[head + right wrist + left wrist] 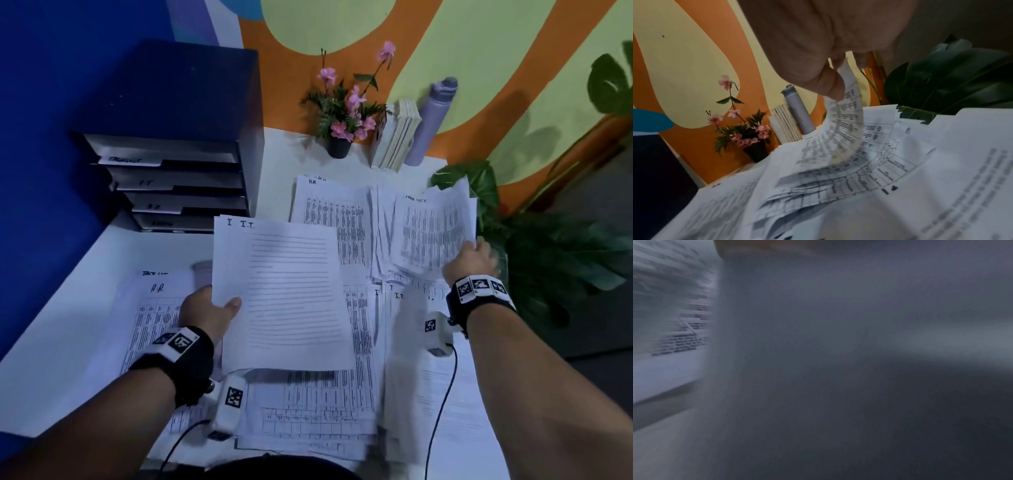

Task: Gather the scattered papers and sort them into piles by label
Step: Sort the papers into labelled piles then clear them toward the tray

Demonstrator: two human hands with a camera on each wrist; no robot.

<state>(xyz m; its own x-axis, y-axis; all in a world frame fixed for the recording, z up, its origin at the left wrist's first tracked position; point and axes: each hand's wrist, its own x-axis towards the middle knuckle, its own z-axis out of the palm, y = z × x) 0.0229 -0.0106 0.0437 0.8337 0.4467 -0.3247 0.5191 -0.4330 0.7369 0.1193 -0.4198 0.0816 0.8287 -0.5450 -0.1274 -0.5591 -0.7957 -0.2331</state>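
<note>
The left hand (pixel 209 310) gripped a lined sheet (pixel 284 291) headed "I.T." above the counter's (pixel 85 274) middle. The right hand (pixel 471 262) pinched a printed table sheet (pixel 431 229) by the right edge, lifted over "H.R." papers (pixel 332 212).

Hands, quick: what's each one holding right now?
Left hand: grips the I.T. sheets.
Right hand: pinches a printed table sheet.
</note>
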